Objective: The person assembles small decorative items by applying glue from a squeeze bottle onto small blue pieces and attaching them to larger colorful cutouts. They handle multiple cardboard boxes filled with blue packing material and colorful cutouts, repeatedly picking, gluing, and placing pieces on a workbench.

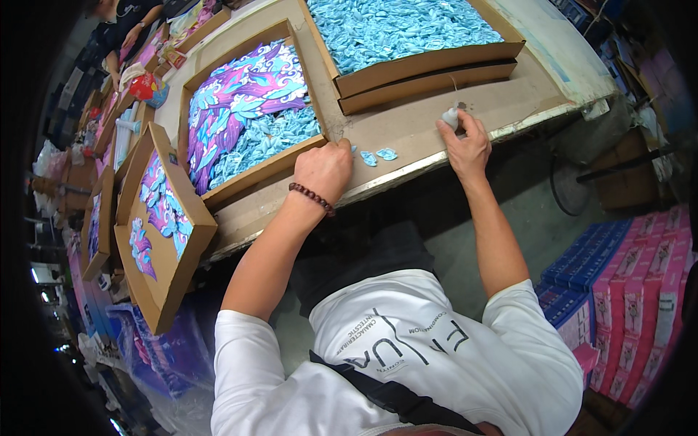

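My right hand [469,149] grips a small pale squeeze bottle [451,118] near the table's front edge; a thin tip points up from it. My left hand [324,171], with a dark bead bracelet on its wrist, rests closed at the table edge by the front corner of an open cardboard box. Its fingertips face away from view, and whatever they pinch is hidden. Just right of these fingers lie small light-blue leaf-shaped pieces [369,158]. The nearby box [267,164] contains purple-and-blue wavy printed pieces [247,87] above a heap of blue leaf-shaped ones [265,142].
Stacked cardboard trays [429,73] full of blue pieces stand farther back. A tilted cardboard box [163,269] with printed pieces leans at the table's left end. Pink and blue cartons [632,291] are piled at the lower right. Another person's arm [132,35] shows far left.
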Demonstrator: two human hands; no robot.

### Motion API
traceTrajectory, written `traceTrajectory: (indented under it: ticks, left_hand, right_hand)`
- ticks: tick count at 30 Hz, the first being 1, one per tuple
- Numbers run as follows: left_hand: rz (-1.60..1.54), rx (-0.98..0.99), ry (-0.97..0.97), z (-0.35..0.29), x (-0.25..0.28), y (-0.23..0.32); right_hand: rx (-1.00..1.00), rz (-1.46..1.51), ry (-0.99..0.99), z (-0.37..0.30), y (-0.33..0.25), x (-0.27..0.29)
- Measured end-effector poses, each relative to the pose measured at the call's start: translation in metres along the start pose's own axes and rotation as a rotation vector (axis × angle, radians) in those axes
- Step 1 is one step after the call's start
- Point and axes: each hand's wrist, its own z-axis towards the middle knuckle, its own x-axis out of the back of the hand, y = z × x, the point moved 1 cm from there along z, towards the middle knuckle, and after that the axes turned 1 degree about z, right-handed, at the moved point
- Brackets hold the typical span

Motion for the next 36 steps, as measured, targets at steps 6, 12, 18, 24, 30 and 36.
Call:
traceTrajectory:
  ticks: [6, 12, 18, 24, 30, 36]
  left_hand:
    - [0.029, -0.109, 0.070, 0.005, 0.004, 0.005]
    - [-0.129, -0.170, 0.033, -0.002, 0.010, -0.001]
    - [-0.207, -0.128, 0.022, -0.003, 0.007, -0.001]
    - [-0.227, -0.198, 0.019, -0.001, 0.006, 0.001]
    - [-0.184, -0.228, 0.087, 0.002, 0.005, 0.004]
    - [-0.180, -0.280, 0.105, 0.010, 0.004, 0.014]
  right_hand:
    - [0.005, 0.000, 0.010, 0.000, 0.000, -0.001]
    - [0.016, 0.002, 0.014, 0.000, 0.002, -0.001]
    - [0.026, -0.008, 0.020, 0.000, 0.001, -0.001]
    - [0.012, -0.003, 0.011, 0.000, 0.000, -0.001]
    - [0.015, -0.023, -0.003, 0.000, -0.001, 0.000]
    - [0.001, -0.026, -0.017, 0.001, -0.002, 0.001]
